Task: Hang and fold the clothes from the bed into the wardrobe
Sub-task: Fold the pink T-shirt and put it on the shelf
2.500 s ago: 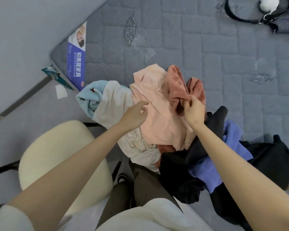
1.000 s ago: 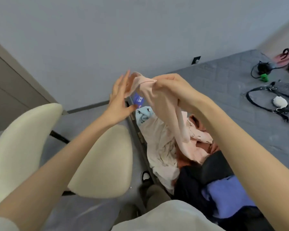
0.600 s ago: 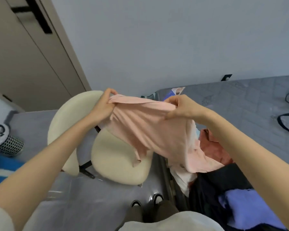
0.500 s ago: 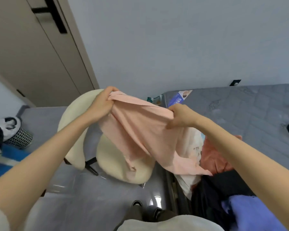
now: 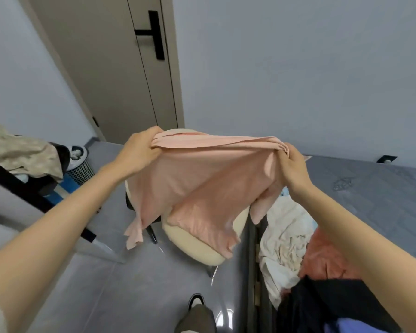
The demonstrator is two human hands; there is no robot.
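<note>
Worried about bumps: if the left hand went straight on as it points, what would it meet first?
Likely the cream chair, just beyond the left hand gripping the pink garment; depth is unclear.

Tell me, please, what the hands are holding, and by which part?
The pink garment, by its upper edge: the left hand grips one bunched end, the right hand the other.

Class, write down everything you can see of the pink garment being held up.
The pink garment is pale peach, of thin, soft-looking fabric. It is held in the air, stretched between two hands: the left hand grips one bunched top corner, the right hand the other. Its top edge sags slightly; the rest hangs in loose folds with uneven pointed ends, in front of a cream chair. Its type cannot be told.
</note>
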